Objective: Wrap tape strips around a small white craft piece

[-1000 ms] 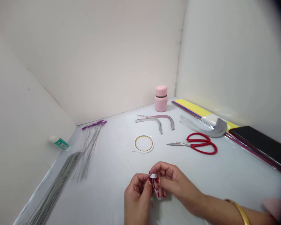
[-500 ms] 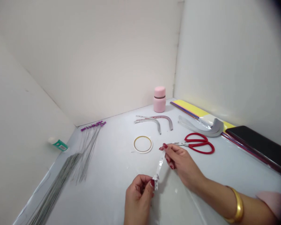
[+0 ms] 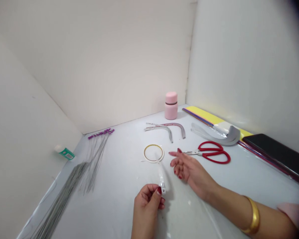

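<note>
My left hand (image 3: 149, 205) pinches the lower end of a narrow, whitish paper strip (image 3: 161, 176) between thumb and fingers. The strip's free end rises, blurred, toward a roll of thin white tape (image 3: 162, 156) lying flat on the table. My right hand (image 3: 186, 169) is off to the right with its fingers apart and nothing in them. Just behind its fingertips lie the red-handled scissors (image 3: 215, 153), their blade tips partly hidden by the hand.
Curved paper strips (image 3: 168, 130) lie beyond the tape, before a pink jar (image 3: 171, 106). Along the right wall are yellow sheets (image 3: 201, 115), a grey strip bundle (image 3: 229, 137) and a black flat object (image 3: 274, 154). Wires (image 3: 64, 189), purple buds (image 3: 102, 133) and a green-white tube (image 3: 66, 153) are left.
My right hand has let go of the strip's upper end and opened its fingers. The strip now swings free toward the tape, still pinched in my left hand.
</note>
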`<action>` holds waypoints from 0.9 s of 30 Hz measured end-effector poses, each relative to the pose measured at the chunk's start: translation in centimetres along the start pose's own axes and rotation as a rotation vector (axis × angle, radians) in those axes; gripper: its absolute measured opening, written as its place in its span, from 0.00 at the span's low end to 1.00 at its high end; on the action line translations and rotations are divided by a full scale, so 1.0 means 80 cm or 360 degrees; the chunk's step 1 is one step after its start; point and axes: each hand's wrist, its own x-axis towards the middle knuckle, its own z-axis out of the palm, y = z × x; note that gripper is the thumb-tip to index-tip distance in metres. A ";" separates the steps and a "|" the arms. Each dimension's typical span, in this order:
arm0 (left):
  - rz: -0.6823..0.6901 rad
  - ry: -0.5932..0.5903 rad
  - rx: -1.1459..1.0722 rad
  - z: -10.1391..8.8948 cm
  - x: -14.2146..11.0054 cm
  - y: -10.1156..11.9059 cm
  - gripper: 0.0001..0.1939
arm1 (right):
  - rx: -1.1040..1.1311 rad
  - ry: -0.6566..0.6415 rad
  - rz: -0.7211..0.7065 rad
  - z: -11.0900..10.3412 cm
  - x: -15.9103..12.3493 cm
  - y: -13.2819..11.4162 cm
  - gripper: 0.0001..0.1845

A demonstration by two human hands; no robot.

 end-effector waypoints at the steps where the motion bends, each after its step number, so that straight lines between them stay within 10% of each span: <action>1: 0.0013 -0.0012 0.0006 0.000 0.000 -0.002 0.11 | -0.0075 -0.0133 0.0092 0.004 -0.006 0.004 0.18; 5: 0.0196 -0.0066 0.0197 0.001 -0.002 -0.007 0.11 | -0.0464 -0.0514 0.0174 0.016 -0.026 0.017 0.18; 14: 0.0664 -0.0057 0.0954 0.008 -0.017 -0.002 0.12 | -0.0520 -0.0533 0.0159 0.011 -0.022 0.023 0.17; 19: 0.0620 -0.0200 0.1031 0.007 -0.020 -0.001 0.13 | -0.0392 -0.0314 0.0020 0.011 -0.019 0.021 0.17; 27: 0.0556 -0.0292 0.1080 0.003 -0.018 0.001 0.16 | -0.0593 -0.0533 0.0159 0.013 -0.025 0.026 0.21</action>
